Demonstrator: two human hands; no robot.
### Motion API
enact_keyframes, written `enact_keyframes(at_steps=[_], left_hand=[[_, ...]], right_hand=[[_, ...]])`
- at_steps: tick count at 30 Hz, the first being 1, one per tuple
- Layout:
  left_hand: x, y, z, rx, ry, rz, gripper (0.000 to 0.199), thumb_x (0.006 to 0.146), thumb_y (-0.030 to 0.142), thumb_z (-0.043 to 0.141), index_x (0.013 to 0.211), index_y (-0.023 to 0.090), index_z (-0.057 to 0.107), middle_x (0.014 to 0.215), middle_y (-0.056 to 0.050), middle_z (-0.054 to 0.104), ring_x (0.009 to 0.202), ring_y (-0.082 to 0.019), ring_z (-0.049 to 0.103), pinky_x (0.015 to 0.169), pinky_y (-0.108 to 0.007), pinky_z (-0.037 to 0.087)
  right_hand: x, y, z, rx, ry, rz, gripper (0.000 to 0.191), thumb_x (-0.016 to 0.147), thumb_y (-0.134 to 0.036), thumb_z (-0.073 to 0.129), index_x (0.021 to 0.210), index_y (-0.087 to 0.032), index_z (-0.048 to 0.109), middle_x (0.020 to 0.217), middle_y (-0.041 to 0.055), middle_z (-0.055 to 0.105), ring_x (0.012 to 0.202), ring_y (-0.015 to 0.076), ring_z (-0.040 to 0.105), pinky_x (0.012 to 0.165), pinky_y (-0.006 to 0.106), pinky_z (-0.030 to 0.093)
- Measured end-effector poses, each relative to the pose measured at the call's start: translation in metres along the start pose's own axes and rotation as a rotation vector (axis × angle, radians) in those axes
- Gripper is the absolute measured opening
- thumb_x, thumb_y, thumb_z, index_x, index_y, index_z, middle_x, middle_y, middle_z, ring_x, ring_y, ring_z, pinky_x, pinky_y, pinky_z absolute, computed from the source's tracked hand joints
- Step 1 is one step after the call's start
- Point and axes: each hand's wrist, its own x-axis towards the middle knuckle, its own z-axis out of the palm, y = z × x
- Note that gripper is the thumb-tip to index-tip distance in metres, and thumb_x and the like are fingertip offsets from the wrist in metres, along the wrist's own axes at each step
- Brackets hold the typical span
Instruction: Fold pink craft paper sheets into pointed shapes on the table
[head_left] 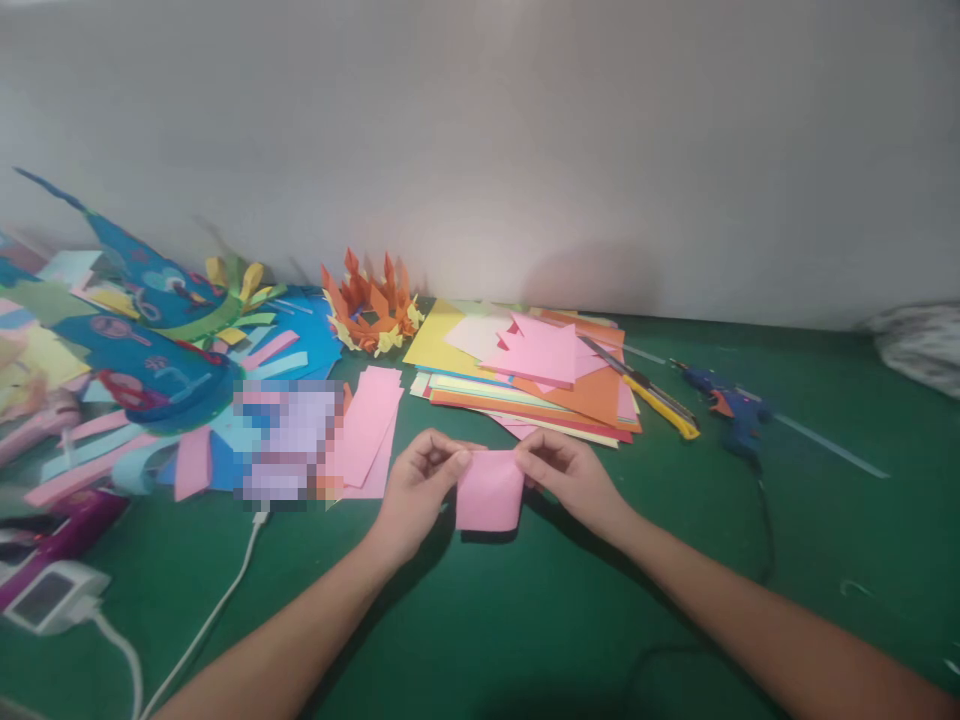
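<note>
A small pink sheet of paper (489,493) hangs between my two hands, just above the green table. My left hand (421,487) pinches its upper left corner between thumb and fingers. At the upper right corner, my right hand (568,472) grips the same sheet in a like pinch. The lower edge of the paper is free and curves slightly. Close behind my hands lies a stack of coloured paper (525,395), topped by pink pieces (532,347). Pink strips (367,425) rest left of my left hand.
A yellow utility knife (660,402) and a blue glue gun (739,410) with a cord lie right of the stack. An orange paper crown (373,310) and blue cone hats (161,375) stand left. A white cable (232,590) crosses the green table (480,630).
</note>
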Motion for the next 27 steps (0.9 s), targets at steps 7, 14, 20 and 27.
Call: enact_keyframes(at_steps=[7, 14, 20, 27], left_hand=[[0.000, -0.003, 0.002, 0.001, -0.013, 0.101, 0.027, 0.075, 0.038, 0.070, 0.070, 0.018, 0.051, 0.084, -0.003, 0.064, 0.083, -0.016, 0.059, 0.076, -0.027, 0.043], [0.002, -0.005, 0.000, 0.115, 0.018, 0.180, 0.021, 0.079, 0.034, 0.065, 0.071, 0.018, 0.054, 0.079, -0.001, 0.057, 0.077, -0.014, 0.053, 0.075, -0.027, 0.042], [0.002, -0.012, -0.002, 0.095, 0.080, 0.191, 0.021, 0.081, 0.033, 0.063, 0.072, 0.017, 0.051, 0.087, -0.002, 0.056, 0.084, -0.016, 0.053, 0.075, -0.027, 0.041], [0.004, -0.010, -0.003, 0.100, 0.064, 0.211, 0.019, 0.080, 0.032, 0.063, 0.072, 0.018, 0.052, 0.085, -0.003, 0.057, 0.082, -0.016, 0.054, 0.076, -0.028, 0.042]], right_hand=[[-0.001, -0.004, 0.001, -0.004, 0.046, 0.041, 0.034, 0.075, -0.048, 0.065, 0.064, -0.017, 0.055, 0.053, -0.0041, 0.049, 0.048, 0.0084, 0.044, 0.048, 0.023, 0.038], [-0.001, -0.006, 0.003, -0.026, 0.089, 0.054, 0.033, 0.076, -0.048, 0.064, 0.065, -0.018, 0.056, 0.047, -0.0061, 0.045, 0.040, 0.0063, 0.037, 0.042, 0.021, 0.031], [-0.001, -0.003, 0.005, -0.003, -0.031, 0.109, 0.038, 0.068, -0.053, 0.069, 0.067, -0.018, 0.054, 0.055, -0.0043, 0.050, 0.045, 0.0074, 0.046, 0.041, 0.019, 0.033], [0.000, -0.004, 0.005, -0.092, -0.002, 0.154, 0.041, 0.067, -0.052, 0.070, 0.057, -0.018, 0.049, 0.040, -0.0064, 0.046, 0.037, 0.0060, 0.038, 0.041, 0.019, 0.031]])
